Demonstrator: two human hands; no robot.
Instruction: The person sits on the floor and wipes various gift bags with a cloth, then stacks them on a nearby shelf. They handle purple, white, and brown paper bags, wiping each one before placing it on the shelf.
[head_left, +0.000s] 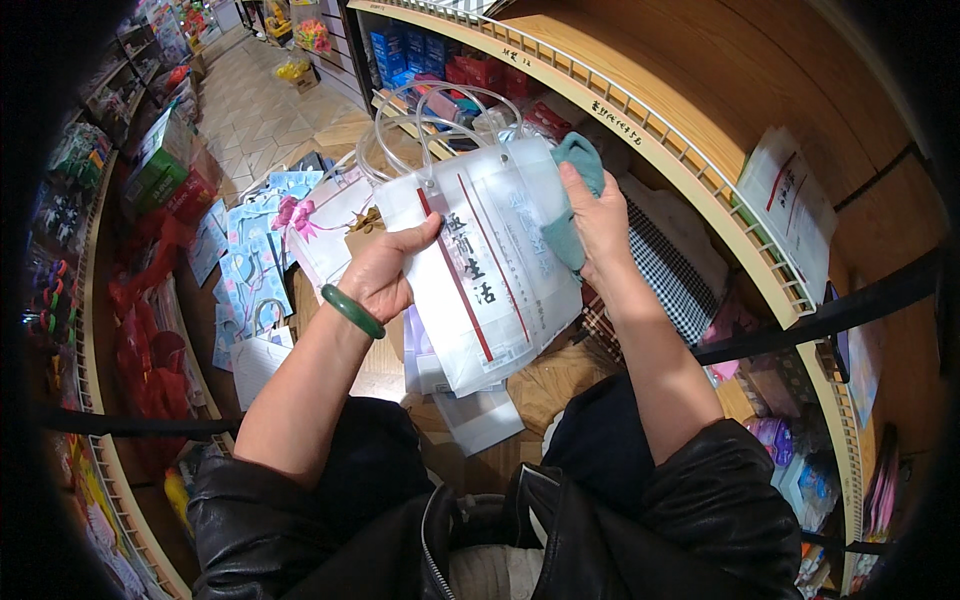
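Note:
My left hand (386, 274) grips the left side of a frosted translucent plastic gift bag (487, 270), thumb on its front. The bag bears dark writing and red stripes, and clear tube handles (442, 112) loop up from its top. At the bag's right side, my right hand (606, 225) holds a folded green cloth (564, 234) against the plastic. Whether the right fingers also pinch the bag is hidden. Beneath the bag, a white gift bag with a pink ribbon bow (295, 216) lies on the floor. A flat translucent bag (480, 420) rests between my knees.
Blue patterned paper bags (251, 240) are spread over the wooden floor at left. A wire-railed shelf (622, 127) curves along the right, with another similar frosted bag (787, 202) standing on it. Below it lies black-and-white checked fabric (667, 262). Stocked shelves (94, 315) line the left.

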